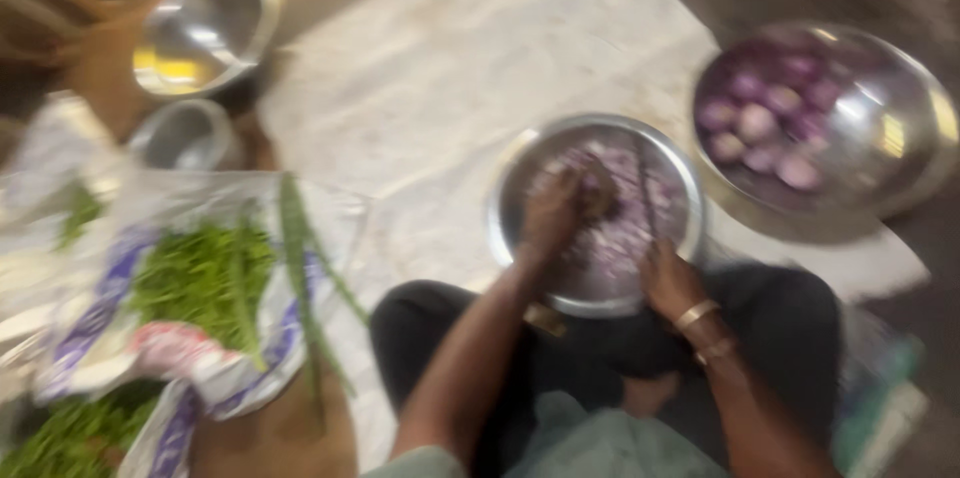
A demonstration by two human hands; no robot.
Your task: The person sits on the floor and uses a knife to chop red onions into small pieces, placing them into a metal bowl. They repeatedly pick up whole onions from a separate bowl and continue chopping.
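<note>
Left hand [553, 216]: grip closed on something blurred, inside the round steel bowl of chopped purple onion [596, 213].
Right hand [668, 278]: on bowl's near rim; grip unclear.
Floor: pale woven mat [450, 68].

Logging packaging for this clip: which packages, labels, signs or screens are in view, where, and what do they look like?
Printed sack: at left, lying open under green leafy stalks; white with blue-purple bands and a red patch, crumpled.
Clear plastic bag: far left, see-through, too blurred for detail.
No signs or screens show.
</note>
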